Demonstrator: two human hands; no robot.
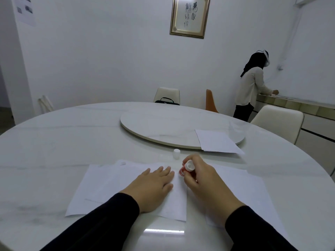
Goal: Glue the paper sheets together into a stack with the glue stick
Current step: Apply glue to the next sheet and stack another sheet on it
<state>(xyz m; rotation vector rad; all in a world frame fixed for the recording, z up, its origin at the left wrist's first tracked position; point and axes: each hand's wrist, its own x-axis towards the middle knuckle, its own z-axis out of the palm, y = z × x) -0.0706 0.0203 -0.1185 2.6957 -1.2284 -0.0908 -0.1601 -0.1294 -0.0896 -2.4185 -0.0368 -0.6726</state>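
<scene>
Red glue stick [185, 169] sits pinched upright in your right hand [201, 180], just right of your left hand [154, 187] pressed flat, fingers together, on overlapping white paper sheets [101, 189], white cap [176, 153] just beyond.

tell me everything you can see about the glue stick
The glue stick is a small red tube with white lettering too blurred to read. It is gripped in the right hand, tilted, its white round end facing up toward the camera and its lower end hidden by the fingers, just right of the paper sheets that the left hand presses flat. A small white cap, likely its own, stands apart on the table behind it.
</scene>
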